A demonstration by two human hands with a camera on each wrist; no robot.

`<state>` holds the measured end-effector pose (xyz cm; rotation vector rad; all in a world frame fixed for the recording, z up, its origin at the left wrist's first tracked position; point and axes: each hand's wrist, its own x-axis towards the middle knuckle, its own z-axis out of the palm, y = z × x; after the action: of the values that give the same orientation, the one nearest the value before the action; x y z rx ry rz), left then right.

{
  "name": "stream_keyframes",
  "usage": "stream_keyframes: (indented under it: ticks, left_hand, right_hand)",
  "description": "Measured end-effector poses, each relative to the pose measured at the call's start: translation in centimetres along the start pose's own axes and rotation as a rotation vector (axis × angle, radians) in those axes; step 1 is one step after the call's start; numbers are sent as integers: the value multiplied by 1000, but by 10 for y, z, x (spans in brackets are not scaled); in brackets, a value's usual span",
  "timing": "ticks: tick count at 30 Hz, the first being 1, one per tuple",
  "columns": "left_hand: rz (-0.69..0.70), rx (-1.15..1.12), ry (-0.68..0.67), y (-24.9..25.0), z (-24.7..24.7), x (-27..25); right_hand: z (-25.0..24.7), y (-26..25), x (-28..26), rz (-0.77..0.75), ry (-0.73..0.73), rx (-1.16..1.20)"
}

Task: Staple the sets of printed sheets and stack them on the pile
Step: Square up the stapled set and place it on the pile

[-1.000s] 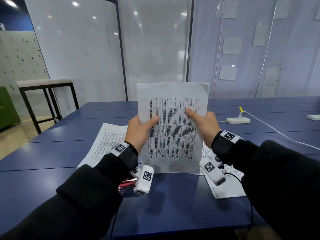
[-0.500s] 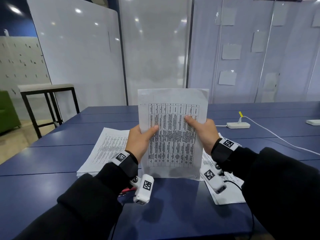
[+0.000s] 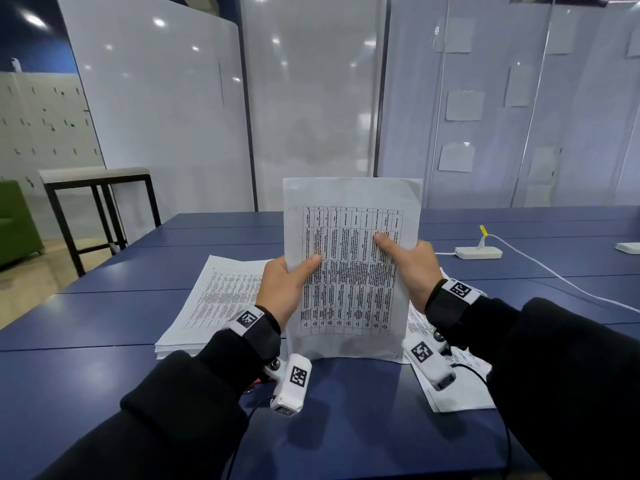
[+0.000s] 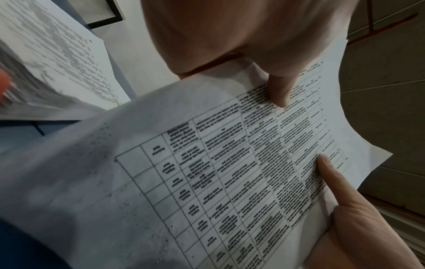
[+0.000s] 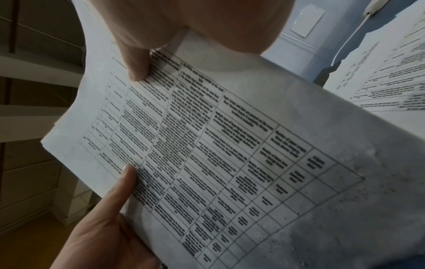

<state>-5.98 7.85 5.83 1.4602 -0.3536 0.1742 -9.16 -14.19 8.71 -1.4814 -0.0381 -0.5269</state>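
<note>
a set of white printed sheets bearing a black-ruled table (image 3: 349,271) is held upright over the dark blue table top (image 3: 346,403), its lower edge standing on or just above the surface; contact cannot be told for certain. the set is gripped at its left edge by the left hand (image 3: 284,289), thumb laid across the printed face and fingers hidden behind, and at its right edge by the right hand (image 3: 412,265) in the same way. both thumbs are seen pressed flat on the print in the wrist views, so each hand is closed round the paper rather than spread.

this upright hold on both sides is judged to serve squaring: with the bottom edge met by the table, the sheets can be knocked level before a staple is driven, so no page is caught crooked.

a thick pile of white printed sheets (image 3: 214,299) lies flat to the left, near the left wrist, probably kept within reach as the place of stacking. further loose printed pages (image 3: 457,382) lie to the right under the right wrist. a small red object (image 3: 254,384), too hidden to be named, is glimpsed below the left wrist.
</note>
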Motion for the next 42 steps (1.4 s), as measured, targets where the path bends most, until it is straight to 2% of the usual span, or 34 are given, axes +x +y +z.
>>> stream_keyframes:
  ticks: [9,13,18,27,30,31,32,35,36,38,42]
  left_hand:
    - [119,32,-1,43,-8,-13]
    - [123,112,8,55,-38,-34]
    - [60,226,2,60,-90,-66]
    - [-75,377,77,60,-193,-109]
    - [-121,420,116,65,-229,-124]
    - [-135,447,143,65,-243,-127]
    - [-156,487,161,67,-255,-131]
    - [-261,565,187,68,-286,-141]
    - [-291,567,193,68,-292,-145]
    - [-321,553,194,64,-305,-152]
    - [-332,528,192,59,-308,-158]
  right_hand:
    - [3,-38,-3,-43,-41,33]
    - [18,-39,-13,34,-159,123]
    - [39,-41,-9,97,-169,113]
    - [99,-16,-25,325,-626,53]
    - [123,1,-29,416,-663,-37]
    - [132,10,-31,408,-671,-151]
    - [141,20,-33,335,-710,-342]
    - [165,48,-46,-118,-1032,-1085]
    - [173,56,-54,-211,-1116,-1239]
    - [182,71,-66,-276,-1162,-1357]
    - [189,93,-75,-293,-1182,-1333]
